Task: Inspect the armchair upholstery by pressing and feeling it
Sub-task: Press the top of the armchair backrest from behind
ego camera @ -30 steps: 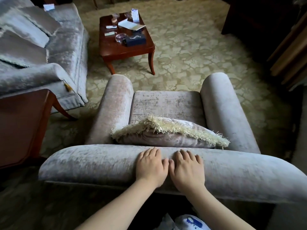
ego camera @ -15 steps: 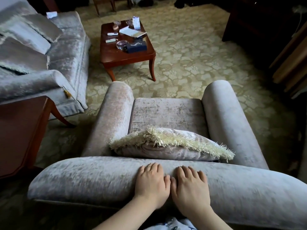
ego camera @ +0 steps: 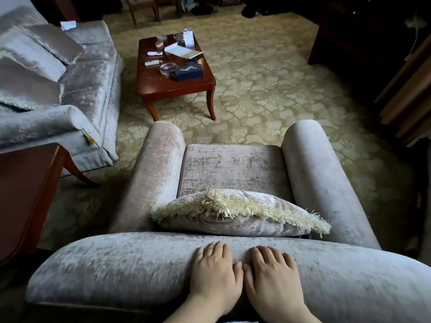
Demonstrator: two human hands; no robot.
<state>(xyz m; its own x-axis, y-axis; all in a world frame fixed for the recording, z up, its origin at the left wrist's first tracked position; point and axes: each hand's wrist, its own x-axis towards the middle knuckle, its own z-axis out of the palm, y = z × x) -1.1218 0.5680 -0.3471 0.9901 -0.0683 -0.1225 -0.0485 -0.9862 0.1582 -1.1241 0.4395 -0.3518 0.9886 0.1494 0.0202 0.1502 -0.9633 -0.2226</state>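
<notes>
**on the chair's back rail: both palms flat on the velvet**

right in front of you, the armchair (ego camera: 233, 164) fills the middle of the view, seen from behind and above. your left hand (ego camera: 215, 276) and right hand (ego camera: 274, 279) lie side by side on the padded top of its backrest, palms down, fingers spread and pointing toward the seat. neither is clenched or gripping anything, they're just flat and open on the fabric, thumbs almost touching each other in the middle. whether you're pressing hard or only resting, i can't tell from this.

the upholstery is a pale grey-pink crushed velvet with a patchy sheen. both rolled armrests run away from you on either side of the flat seat cushion. a fringed pillow (ego camera: 235, 215) in matching fabric leans at the back of the seat, just beyond your fingertips, cream fringe along its upper edge.

past the chair, on the patterned carpet (ego camera: 268, 85), stands a reddish wooden coffee table; its tabletop (ego camera: 172, 87) carries papers, a glass dish and a dark box. to your left there's a sofa (ego camera: 88, 85) in similar silvery velvet with a few cushions, and the corner of another wooden side table (ego camera: 25, 183) nearer you. dark furniture sits along the right edge, too shadowed to make out.
</notes>
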